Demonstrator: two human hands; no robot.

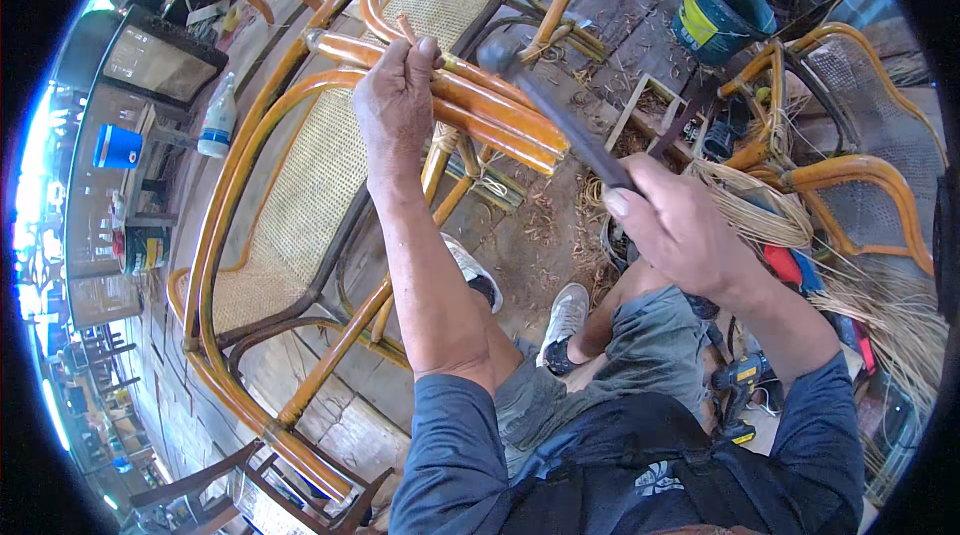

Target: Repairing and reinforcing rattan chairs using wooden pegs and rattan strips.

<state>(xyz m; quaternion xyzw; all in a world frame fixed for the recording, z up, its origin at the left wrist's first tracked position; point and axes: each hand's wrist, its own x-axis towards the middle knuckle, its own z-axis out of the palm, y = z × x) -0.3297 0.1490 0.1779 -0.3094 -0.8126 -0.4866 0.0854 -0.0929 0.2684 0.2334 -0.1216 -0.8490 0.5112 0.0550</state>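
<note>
My right hand [680, 225] is wrapped round the dark handle of a hammer [572, 117]. The hammer's head is raised beside my left hand [396, 115], apart from it. The left fingers are pinched together against glossy orange-brown rattan poles [495, 120] that lie side by side. A short reddish-brown piece [405, 30] sticks up past those fingertips; its lower end is hidden, so I cannot tell its kind. The poles belong to, or rest on, a rattan chair frame [265, 125] with a woven cane panel [295, 210] on my left.
A dark bucket [722, 15] with a yellow patch stands at the far right. Nearer are another rattan chair [870, 180], bundled cane strands [765, 210] and a yellow-black power drill [742, 372]. A white bottle [217, 115] and blue container [118, 147] are left. Shavings litter the floor.
</note>
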